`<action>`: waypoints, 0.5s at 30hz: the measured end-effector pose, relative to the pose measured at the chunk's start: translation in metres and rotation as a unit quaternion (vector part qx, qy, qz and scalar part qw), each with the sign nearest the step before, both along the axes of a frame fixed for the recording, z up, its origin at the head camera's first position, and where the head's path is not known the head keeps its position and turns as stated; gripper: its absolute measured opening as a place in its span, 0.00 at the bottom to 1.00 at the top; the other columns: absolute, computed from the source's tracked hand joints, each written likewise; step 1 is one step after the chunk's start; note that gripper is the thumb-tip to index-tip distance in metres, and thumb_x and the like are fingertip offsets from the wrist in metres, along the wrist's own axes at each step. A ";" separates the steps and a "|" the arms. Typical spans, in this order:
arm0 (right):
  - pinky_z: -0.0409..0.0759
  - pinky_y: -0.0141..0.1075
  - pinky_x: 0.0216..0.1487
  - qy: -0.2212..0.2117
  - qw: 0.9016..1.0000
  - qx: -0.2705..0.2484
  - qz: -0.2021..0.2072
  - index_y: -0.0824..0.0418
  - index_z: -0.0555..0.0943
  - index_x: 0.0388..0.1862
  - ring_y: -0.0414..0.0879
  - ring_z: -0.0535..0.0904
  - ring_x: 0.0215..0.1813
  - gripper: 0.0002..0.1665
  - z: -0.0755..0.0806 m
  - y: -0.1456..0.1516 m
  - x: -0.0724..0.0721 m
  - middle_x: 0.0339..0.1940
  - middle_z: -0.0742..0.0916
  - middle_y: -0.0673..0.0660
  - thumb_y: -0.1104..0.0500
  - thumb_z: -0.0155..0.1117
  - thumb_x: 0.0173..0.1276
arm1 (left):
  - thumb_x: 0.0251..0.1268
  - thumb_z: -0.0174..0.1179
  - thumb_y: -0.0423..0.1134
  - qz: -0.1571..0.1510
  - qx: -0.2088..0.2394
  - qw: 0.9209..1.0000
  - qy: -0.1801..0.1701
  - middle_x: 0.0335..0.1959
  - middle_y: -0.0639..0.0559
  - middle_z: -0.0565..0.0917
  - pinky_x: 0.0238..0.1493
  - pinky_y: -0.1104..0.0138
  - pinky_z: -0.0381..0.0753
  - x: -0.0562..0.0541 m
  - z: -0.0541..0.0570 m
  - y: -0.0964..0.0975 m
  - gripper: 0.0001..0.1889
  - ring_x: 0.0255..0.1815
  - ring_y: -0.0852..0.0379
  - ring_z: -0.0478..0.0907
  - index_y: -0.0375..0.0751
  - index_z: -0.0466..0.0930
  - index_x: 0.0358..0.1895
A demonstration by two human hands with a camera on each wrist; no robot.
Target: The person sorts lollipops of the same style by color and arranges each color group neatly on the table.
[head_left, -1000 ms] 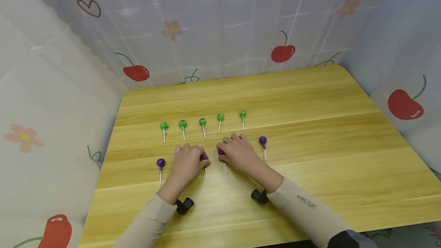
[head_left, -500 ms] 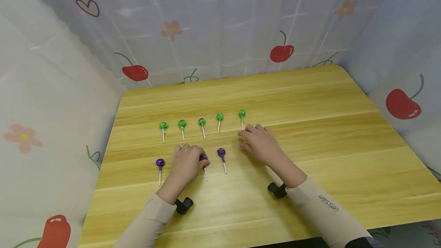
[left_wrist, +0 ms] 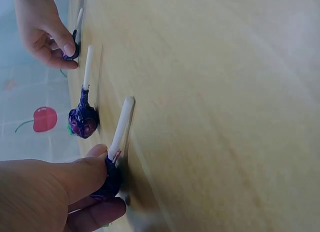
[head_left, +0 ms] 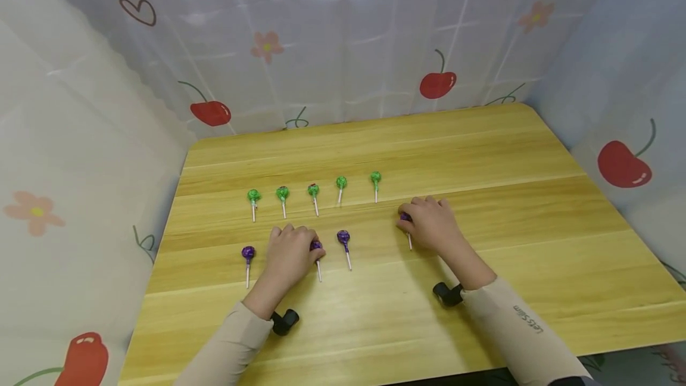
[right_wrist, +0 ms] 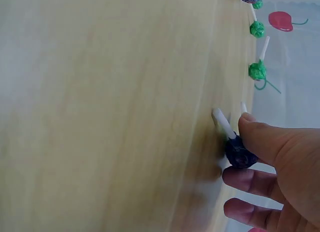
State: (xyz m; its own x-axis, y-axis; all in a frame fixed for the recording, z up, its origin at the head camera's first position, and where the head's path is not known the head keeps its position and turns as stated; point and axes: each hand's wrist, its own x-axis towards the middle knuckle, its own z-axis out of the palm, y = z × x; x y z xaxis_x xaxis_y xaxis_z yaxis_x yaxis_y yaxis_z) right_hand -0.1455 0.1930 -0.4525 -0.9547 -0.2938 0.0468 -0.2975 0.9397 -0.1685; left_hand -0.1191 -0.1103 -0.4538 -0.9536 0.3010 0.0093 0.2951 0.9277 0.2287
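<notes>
My left hand (head_left: 289, 256) pinches the purple-wrapped head of a lollipop (left_wrist: 113, 179) between thumb and fingers. This lollipop's white stick points toward the near edge in the head view. Further right, my right hand (head_left: 434, 226) has its thumb and fingers on another purple lollipop (right_wrist: 240, 153), the rightmost in the near row. Between the hands lies a third purple lollipop (head_left: 343, 237), touched by neither. One more purple lollipop (head_left: 248, 254) rests left of my left hand. The fingers partly hide both held heads in the head view.
A row of several green lollipops, among them a middle one (head_left: 313, 190), lies farther back on the wooden table (head_left: 536, 225). Patterned curtains (head_left: 343, 46) hang behind the table and at both sides. A black wrist camera (head_left: 286, 321) sits under each wrist.
My right hand has let go of the purple lollipop near the middle, moved right and taken hold of the rightmost purple one. My left hand has stayed in place on its lollipop.
</notes>
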 end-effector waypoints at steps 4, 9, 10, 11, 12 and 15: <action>0.74 0.59 0.50 0.003 1.000 -0.007 -0.001 0.53 0.86 0.48 0.58 0.83 0.46 0.17 0.000 -0.003 0.001 0.42 0.88 0.54 0.46 0.69 0.66 | 0.59 0.71 0.51 -0.008 -0.009 1.000 0.011 0.29 0.57 0.83 0.39 0.60 0.61 0.002 -0.002 0.000 0.11 0.28 0.57 0.69 0.49 0.85 0.33; 0.74 0.56 0.48 0.005 1.000 -0.004 0.010 0.51 0.87 0.47 0.54 0.84 0.43 0.16 0.006 -0.016 0.005 0.40 0.89 0.51 0.45 0.70 0.65 | 0.60 0.70 0.50 -0.016 -0.019 1.000 0.018 0.31 0.55 0.84 0.38 0.61 0.60 0.003 -0.002 0.002 0.11 0.28 0.56 0.69 0.48 0.85 0.36; 0.74 0.54 0.46 0.006 1.000 -0.003 0.017 0.51 0.87 0.47 0.53 0.83 0.41 0.16 0.007 -0.019 0.006 0.39 0.89 0.51 0.45 0.70 0.65 | 0.60 0.70 0.50 -0.018 -0.021 0.999 0.020 0.31 0.55 0.84 0.38 0.61 0.60 0.004 -0.002 0.002 0.11 0.28 0.56 0.69 0.48 0.86 0.36; 0.73 0.52 0.45 0.007 1.000 -0.003 0.023 0.51 0.87 0.47 0.52 0.83 0.39 0.16 0.008 -0.023 0.008 0.38 0.88 0.51 0.45 0.70 0.65 | 0.60 0.70 0.50 -0.018 -0.023 0.999 0.024 0.31 0.54 0.84 0.38 0.61 0.59 0.004 -0.002 0.002 0.11 0.28 0.56 0.68 0.48 0.86 0.36; 0.72 0.50 0.43 0.007 1.000 -0.002 0.028 0.51 0.87 0.47 0.51 0.82 0.37 0.16 0.008 -0.026 0.009 0.37 0.88 0.50 0.45 0.70 0.65 | 0.60 0.70 0.50 -0.019 -0.026 0.999 0.029 0.31 0.54 0.84 0.37 0.61 0.59 0.005 -0.001 0.002 0.11 0.28 0.56 0.68 0.48 0.85 0.36; 0.70 0.46 0.39 0.012 0.999 0.008 0.039 0.49 0.87 0.46 0.49 0.80 0.34 0.15 0.006 -0.033 0.013 0.34 0.87 0.49 0.44 0.70 0.65 | 0.61 0.70 0.49 -0.022 -0.029 0.998 0.044 0.32 0.53 0.85 0.37 0.61 0.58 0.006 -0.001 0.002 0.11 0.28 0.55 0.69 0.47 0.86 0.36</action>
State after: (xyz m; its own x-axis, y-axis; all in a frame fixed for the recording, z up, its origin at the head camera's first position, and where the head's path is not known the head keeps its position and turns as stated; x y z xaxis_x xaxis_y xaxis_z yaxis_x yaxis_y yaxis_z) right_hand -0.1328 0.1596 -0.4461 -0.9279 -0.3673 0.0642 -0.3728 0.9163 -0.1462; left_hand -0.1133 -0.1079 -0.4544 -0.9356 0.3453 0.0742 0.3527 0.9242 0.1466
